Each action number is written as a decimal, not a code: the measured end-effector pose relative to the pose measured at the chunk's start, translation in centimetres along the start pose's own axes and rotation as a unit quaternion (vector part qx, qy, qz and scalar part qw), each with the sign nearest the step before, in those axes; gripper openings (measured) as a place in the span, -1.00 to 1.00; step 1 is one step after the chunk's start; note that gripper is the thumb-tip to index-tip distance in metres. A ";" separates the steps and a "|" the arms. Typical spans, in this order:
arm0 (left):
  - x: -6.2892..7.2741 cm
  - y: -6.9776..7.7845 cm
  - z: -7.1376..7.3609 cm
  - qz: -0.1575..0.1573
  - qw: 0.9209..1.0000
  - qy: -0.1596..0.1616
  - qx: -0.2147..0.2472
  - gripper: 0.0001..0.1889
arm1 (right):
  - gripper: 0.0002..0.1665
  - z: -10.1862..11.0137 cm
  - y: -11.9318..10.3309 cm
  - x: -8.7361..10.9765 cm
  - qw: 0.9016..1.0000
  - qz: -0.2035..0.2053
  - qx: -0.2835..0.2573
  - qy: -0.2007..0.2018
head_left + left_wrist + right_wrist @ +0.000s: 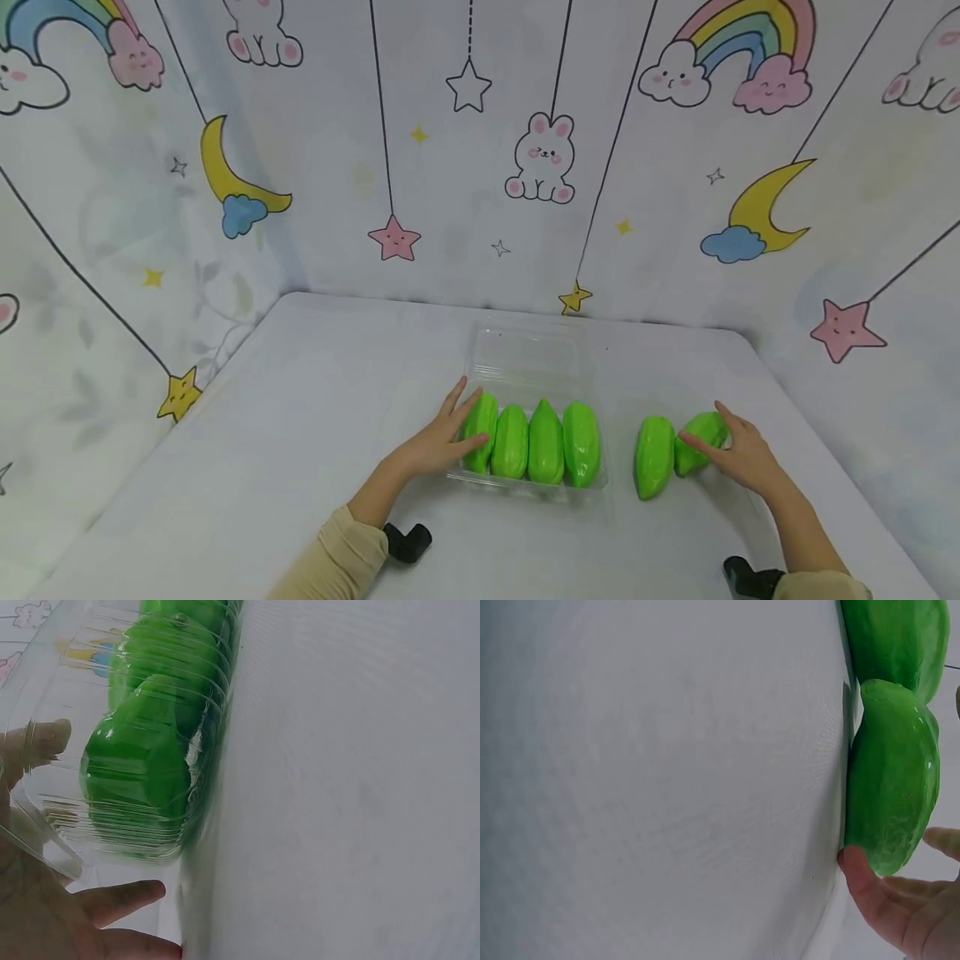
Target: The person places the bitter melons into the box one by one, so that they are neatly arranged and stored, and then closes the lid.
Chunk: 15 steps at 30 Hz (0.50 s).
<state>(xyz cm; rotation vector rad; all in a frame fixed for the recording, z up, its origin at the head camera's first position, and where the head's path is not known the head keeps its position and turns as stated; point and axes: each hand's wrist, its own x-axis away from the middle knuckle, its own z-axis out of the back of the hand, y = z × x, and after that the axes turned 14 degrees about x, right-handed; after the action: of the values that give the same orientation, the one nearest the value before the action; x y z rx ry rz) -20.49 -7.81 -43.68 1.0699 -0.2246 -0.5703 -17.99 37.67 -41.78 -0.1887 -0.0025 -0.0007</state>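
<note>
Several glossy, ridged green fruits [546,442] lie side by side in a clear plastic box [528,488]. At the box's left end, my left hand [438,442] spreads its fingers and thumb about the leftmost fruit [480,417]. In the left wrist view, some fingers [124,901] extend outside the box wall, and one shows through the plastic. To the right, two more green fruits lie on the table. My right hand [750,462] is at the rightmost one [892,780], fingers spread around its end, a fingertip [856,864] touching it. The other fruit [655,458] lies just left.
The box's transparent lid [525,354] lies folded back behind it. A white cloth covers the table [315,400]. A patterned curtain [465,175] hangs behind and at the sides. Black wrist-mounted pieces [408,543] sit by both sleeves.
</note>
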 end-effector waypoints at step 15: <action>0.0 -0.1 -0.2 -0.001 1.000 0.006 -0.003 -0.24 | 0.19 0.0 -0.6 0.1 0.999 -0.013 -0.032 -0.016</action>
<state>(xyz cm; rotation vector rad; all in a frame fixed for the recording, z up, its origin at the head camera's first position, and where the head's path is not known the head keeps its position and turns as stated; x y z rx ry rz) -20.41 -7.68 -43.91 1.0676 -0.2110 -0.5663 -17.86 37.12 -41.63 -0.2523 -0.0360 -0.0238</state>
